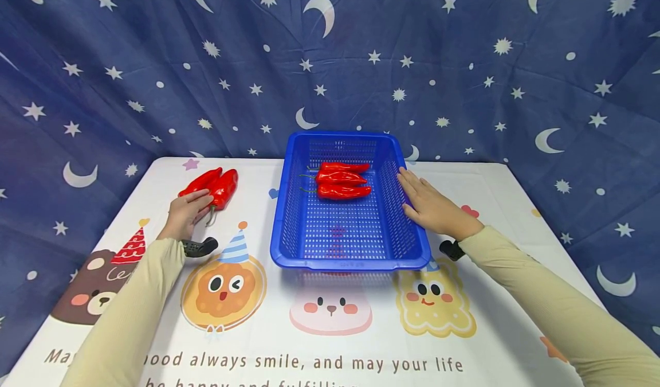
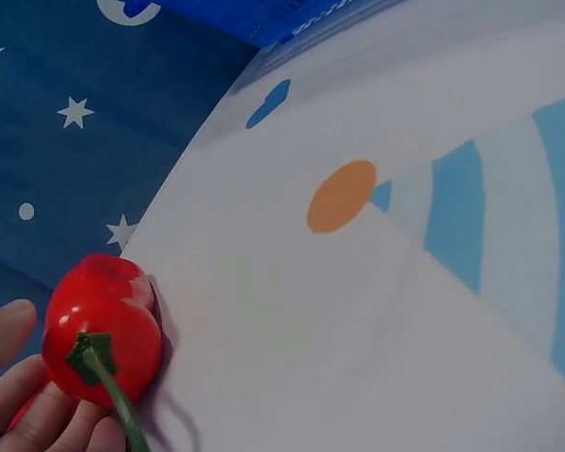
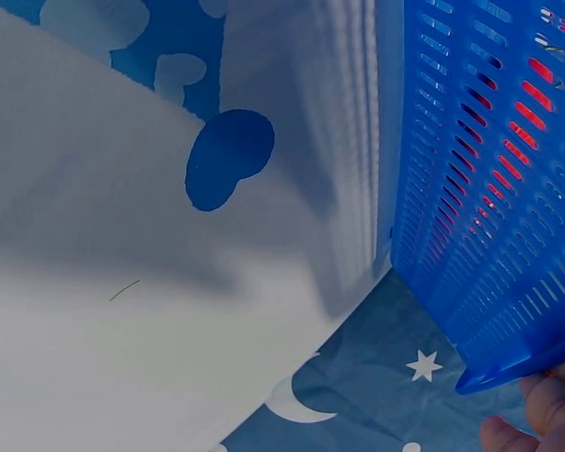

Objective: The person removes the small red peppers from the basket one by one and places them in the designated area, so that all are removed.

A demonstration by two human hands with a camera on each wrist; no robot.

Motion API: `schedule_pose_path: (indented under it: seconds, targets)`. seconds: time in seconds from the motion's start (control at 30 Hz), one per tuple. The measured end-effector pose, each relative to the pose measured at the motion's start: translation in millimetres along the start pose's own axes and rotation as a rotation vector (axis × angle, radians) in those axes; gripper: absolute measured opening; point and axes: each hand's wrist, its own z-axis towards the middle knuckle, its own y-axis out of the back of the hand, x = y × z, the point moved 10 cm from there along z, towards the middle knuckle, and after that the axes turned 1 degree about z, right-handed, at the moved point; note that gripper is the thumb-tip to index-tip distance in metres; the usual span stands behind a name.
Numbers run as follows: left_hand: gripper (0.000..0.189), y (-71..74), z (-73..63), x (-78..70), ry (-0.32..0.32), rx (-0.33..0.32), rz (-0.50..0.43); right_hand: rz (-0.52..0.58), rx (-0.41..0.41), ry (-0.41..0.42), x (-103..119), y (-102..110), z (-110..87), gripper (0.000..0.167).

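My left hand (image 1: 188, 210) is at two red peppers on the left of the table. Its fingers touch the right-hand red pepper (image 1: 224, 188), while the thumb stands apart from it in the left wrist view. That pepper (image 2: 104, 325) has a green stem pointing toward the camera. The other red pepper (image 1: 202, 182) lies beside it, partly covered by the fingers. Across the table, my right hand (image 1: 435, 206) rests with extended fingers on the right rim of a blue plastic basket (image 1: 350, 264). Inside the basket, three red peppers (image 1: 342, 191) lie side by side, stems to the left.
A white tablecloth (image 1: 247, 341) with cartoon prints and lettering covers the table. Behind it hangs a dark blue curtain (image 1: 361, 106) with moons and stars, close to the basket's far side. Black wrist devices (image 1: 200, 247) show below both hands.
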Motion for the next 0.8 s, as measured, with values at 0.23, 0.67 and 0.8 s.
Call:
schedule_pose_path:
  seconds: [0.23,0.67,0.8]
  targets:
    - [0.06,3.4,-11.6,0.5,0.015,-0.008,-0.098,0.0,-0.009,0.01,1,1,-0.3,0.066]
    - [0.065,9.9,-33.6,-11.2,-0.081,0.032,-0.22,0.001,0.006,-0.01,-1,-1,-0.2,0.067]
    - [0.07,8.2,-42.0,-17.0,-0.113,0.061,-0.256,-0.001,0.014,-0.023,-2,-2,0.4,0.068]
